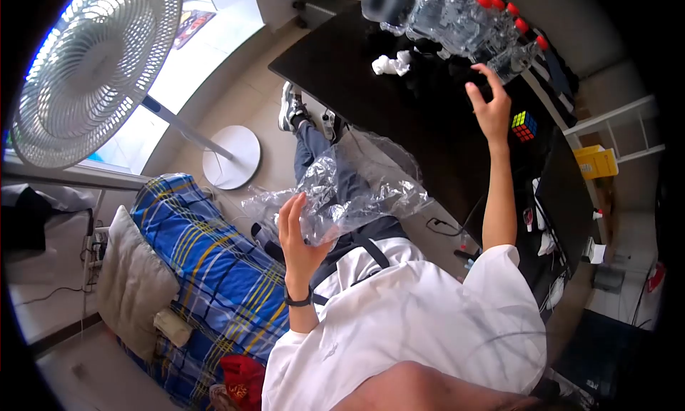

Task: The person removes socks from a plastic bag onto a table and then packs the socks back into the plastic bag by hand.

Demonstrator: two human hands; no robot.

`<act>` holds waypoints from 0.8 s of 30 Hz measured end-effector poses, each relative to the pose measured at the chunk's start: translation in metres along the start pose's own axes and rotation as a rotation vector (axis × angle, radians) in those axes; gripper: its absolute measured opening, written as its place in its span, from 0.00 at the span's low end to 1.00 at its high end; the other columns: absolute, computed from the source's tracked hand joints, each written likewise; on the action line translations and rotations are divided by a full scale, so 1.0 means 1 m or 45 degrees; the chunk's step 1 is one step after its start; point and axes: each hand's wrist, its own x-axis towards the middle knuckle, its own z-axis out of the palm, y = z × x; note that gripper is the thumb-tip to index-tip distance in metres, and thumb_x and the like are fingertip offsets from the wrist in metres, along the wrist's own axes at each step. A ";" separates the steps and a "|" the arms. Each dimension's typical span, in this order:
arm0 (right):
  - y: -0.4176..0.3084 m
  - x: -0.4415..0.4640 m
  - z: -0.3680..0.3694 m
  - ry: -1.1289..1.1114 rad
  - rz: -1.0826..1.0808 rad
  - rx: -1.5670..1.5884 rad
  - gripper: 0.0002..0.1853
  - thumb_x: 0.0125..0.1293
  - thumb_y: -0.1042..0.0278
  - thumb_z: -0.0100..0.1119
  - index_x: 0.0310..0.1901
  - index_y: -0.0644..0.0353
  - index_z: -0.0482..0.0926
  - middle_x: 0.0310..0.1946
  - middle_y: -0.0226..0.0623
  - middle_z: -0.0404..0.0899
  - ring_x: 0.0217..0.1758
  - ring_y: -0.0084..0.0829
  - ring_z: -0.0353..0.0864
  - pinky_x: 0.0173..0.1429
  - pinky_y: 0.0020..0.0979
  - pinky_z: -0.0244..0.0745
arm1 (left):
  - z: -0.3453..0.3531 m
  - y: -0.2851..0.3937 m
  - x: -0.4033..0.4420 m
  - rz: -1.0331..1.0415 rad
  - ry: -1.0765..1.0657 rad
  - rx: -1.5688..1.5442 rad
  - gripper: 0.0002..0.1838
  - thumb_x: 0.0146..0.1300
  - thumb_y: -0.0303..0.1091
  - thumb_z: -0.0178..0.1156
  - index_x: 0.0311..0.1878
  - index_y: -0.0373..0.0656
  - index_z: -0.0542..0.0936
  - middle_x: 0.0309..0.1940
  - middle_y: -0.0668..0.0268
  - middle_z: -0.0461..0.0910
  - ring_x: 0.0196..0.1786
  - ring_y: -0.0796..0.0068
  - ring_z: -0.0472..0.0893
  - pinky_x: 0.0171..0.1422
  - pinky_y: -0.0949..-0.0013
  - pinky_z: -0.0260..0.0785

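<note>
My left hand (298, 243), with a dark band on the wrist, is raised above my lap. Its fingers point up and the thumb is spread. Beside it a crumpled sheet or bag of clear plastic (342, 190) lies across my legs; the thumb overlaps its edge, and I cannot tell if they touch. Over the black table (428, 140) my right hand (492, 108) is open, thumb and curved index finger apart, nothing between them. Just beyond it stand several clear bottles (457, 22) with red caps. A Rubik's cube (524, 126) sits to its right.
A white standing fan (96, 61) is at the left on a round base (232, 158). Below it is a bed or seat with a blue plaid cover (221, 268) and a beige cushion (135, 282). White crumpled tissue (391, 63) and a yellow box (596, 161) are farther right.
</note>
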 end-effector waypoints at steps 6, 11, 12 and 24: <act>-0.015 -0.007 -0.037 -0.020 0.390 0.347 0.18 0.67 0.65 0.63 0.57 0.56 0.81 0.48 0.36 0.86 0.42 0.32 0.87 0.43 0.30 0.79 | 0.008 0.004 0.006 0.024 -0.039 0.005 0.45 0.45 0.33 0.81 0.69 0.39 0.73 0.63 0.53 0.76 0.63 0.51 0.79 0.67 0.56 0.71; -0.056 -0.014 -0.064 -0.180 0.743 1.210 0.25 0.67 0.58 0.58 0.64 0.56 0.77 0.47 0.29 0.82 0.38 0.21 0.84 0.29 0.22 0.73 | 0.012 0.009 0.014 0.039 -0.025 -0.053 0.46 0.44 0.32 0.82 0.69 0.40 0.73 0.62 0.53 0.75 0.60 0.53 0.79 0.65 0.57 0.72; -0.068 -0.018 -0.062 -0.241 0.720 1.220 0.27 0.65 0.57 0.59 0.64 0.56 0.76 0.48 0.29 0.82 0.41 0.21 0.84 0.29 0.23 0.74 | 0.015 0.010 0.016 0.025 -0.022 -0.081 0.45 0.44 0.33 0.82 0.69 0.40 0.73 0.61 0.53 0.75 0.60 0.54 0.79 0.65 0.57 0.73; -0.109 -0.030 -0.040 -1.116 0.224 1.012 0.17 0.59 0.68 0.60 0.49 0.64 0.79 0.42 0.36 0.83 0.45 0.24 0.80 0.54 0.28 0.74 | 0.023 0.018 0.019 0.073 -0.009 -0.153 0.43 0.49 0.37 0.81 0.69 0.39 0.73 0.61 0.52 0.76 0.59 0.53 0.80 0.64 0.57 0.73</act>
